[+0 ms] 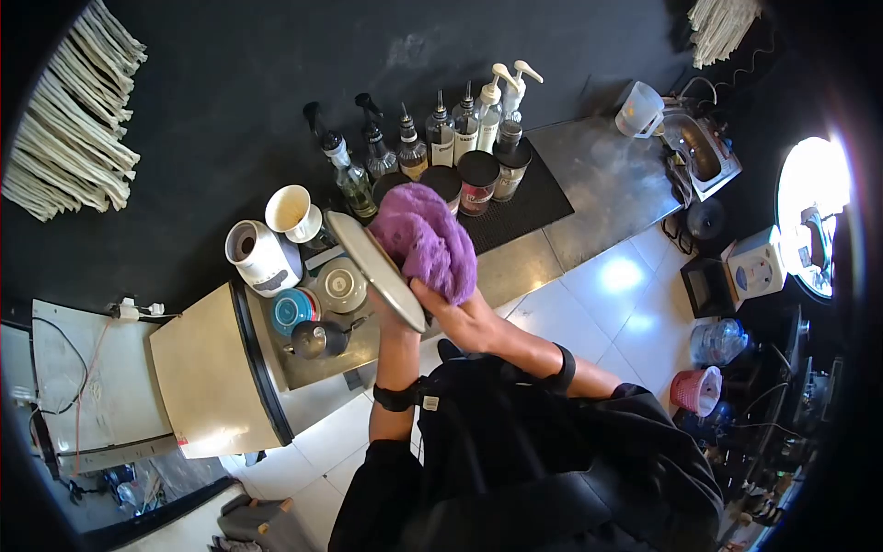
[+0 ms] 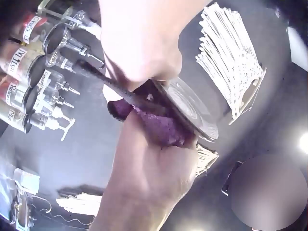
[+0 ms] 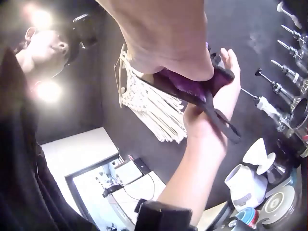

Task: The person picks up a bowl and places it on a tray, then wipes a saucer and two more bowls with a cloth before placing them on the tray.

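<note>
In the head view a round plate (image 1: 375, 269) is held up on edge over the counter, tilted, with its pale rim toward me. My left hand (image 1: 388, 315) grips its lower edge, the fingers mostly hidden behind the plate. A bunched purple cloth (image 1: 428, 237) lies against the other face. My right hand (image 1: 460, 317) holds this cloth from below, fingers covered by its folds. From the left wrist, the plate's glossy face (image 2: 187, 108) and a dark edge strip (image 2: 120, 91) of the cloth show between both hands. The right wrist view shows purple cloth (image 3: 180, 86) beneath the right hand.
Stacked saucers (image 1: 340, 283), blue bowls (image 1: 292, 310) and a dark metal pot (image 1: 320, 339) stand on the counter below left. A white grinder (image 1: 262, 258) and dripper (image 1: 294, 213) are behind. Bottles (image 1: 441, 138) and labelled jars (image 1: 478, 179) line the wall; a sink (image 1: 704, 152) lies far right.
</note>
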### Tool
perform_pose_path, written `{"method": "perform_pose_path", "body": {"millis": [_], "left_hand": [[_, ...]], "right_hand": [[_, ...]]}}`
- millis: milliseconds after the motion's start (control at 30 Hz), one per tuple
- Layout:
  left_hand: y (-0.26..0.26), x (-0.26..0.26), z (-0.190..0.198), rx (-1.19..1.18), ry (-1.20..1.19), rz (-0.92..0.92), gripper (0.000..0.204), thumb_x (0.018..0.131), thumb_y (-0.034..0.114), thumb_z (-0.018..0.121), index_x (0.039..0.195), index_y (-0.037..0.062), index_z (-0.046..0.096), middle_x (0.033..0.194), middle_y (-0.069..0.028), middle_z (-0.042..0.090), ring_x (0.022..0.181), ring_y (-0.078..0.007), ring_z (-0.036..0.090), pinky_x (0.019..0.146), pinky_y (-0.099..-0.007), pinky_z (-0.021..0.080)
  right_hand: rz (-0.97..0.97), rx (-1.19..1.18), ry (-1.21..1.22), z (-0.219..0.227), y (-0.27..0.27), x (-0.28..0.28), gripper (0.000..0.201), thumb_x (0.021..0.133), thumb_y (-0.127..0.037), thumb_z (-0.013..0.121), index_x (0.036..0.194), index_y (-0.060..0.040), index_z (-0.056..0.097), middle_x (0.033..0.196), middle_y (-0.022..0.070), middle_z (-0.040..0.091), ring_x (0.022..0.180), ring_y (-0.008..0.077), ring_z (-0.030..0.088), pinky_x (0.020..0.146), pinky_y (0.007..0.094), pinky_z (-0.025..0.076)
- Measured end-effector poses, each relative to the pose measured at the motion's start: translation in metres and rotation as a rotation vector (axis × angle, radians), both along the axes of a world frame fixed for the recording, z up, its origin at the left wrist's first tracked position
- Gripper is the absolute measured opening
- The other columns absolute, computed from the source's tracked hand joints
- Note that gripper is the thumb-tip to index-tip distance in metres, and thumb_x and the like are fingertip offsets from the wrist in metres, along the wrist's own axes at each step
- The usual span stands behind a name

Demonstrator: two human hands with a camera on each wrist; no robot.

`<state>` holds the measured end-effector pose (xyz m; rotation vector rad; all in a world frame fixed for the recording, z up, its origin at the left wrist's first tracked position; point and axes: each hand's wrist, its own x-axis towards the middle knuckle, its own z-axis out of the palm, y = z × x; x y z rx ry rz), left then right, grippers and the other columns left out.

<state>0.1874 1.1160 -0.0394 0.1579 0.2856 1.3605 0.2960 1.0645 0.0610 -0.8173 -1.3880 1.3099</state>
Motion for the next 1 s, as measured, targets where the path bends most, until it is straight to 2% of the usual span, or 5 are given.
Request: {"method": "perform_pose_path", "body": {"millis": [333, 533, 700, 800, 1000], "left_hand": [[-0.025, 0.000, 0.012, 0.393, 0.019, -0.007, 0.040, 0.098, 0.033, 0.046, 0.127, 0.0059, 0.050, 0.121, -0.0098, 0.058, 0.112, -0.0208, 0.057, 0.102, -0.0379, 0.042], [-0.015, 0.032, 0.051, 0.072, 0.379, 0.296, 0.052, 0.099, 0.048, 0.042, 0.128, 0.0051, 0.046, 0.122, -0.0105, 0.055, 0.114, -0.0232, 0.054, 0.101, -0.0394, 0.042], [-0.006, 0.071, 0.061, -0.039, 0.596, 0.381, 0.060, 0.097, 0.049, 0.045, 0.135, 0.0020, 0.040, 0.127, -0.0122, 0.054, 0.114, -0.0241, 0.056, 0.097, -0.0418, 0.045], [0.004, 0.113, 0.048, -0.077, 0.715, 0.405, 0.056, 0.097, 0.041, 0.052, 0.132, -0.0016, 0.044, 0.124, -0.0146, 0.055, 0.108, -0.0231, 0.059, 0.091, -0.0383, 0.049], [0.019, 0.197, 0.015, -0.004, 1.298, 0.342, 0.039, 0.092, 0.031, 0.064, 0.102, -0.0068, 0.064, 0.108, -0.0123, 0.064, 0.095, -0.0143, 0.059, 0.080, -0.0281, 0.046]], "right_hand": [[-0.365, 0.470, -0.576, -0.018, 0.020, 0.022, 0.038, 0.076, -0.016, 0.062, 0.110, 0.0007, 0.059, 0.121, 0.0214, 0.053, 0.115, 0.0379, 0.045, 0.091, 0.0479, 0.035], [-0.061, 0.273, -0.613, -0.015, 0.025, 0.058, 0.042, 0.078, -0.021, 0.066, 0.111, 0.0036, 0.060, 0.122, 0.0197, 0.052, 0.119, 0.0364, 0.043, 0.096, 0.0474, 0.034], [0.103, -0.164, 0.141, -0.006, 0.057, 0.140, 0.055, 0.097, -0.031, 0.054, 0.140, 0.0000, 0.037, 0.117, 0.0076, 0.054, 0.110, 0.0173, 0.051, 0.092, 0.0347, 0.043], [0.119, -0.070, -0.171, -0.029, 0.076, 0.174, 0.059, 0.098, -0.043, 0.049, 0.143, -0.0066, 0.036, 0.137, 0.0150, 0.046, 0.124, 0.0225, 0.047, 0.101, 0.0326, 0.040], [0.596, -0.580, 0.493, -0.059, 0.099, 0.306, 0.076, 0.096, -0.062, 0.027, 0.146, -0.0043, 0.025, 0.145, 0.0188, 0.037, 0.133, 0.0337, 0.039, 0.099, 0.0588, 0.043]]}}
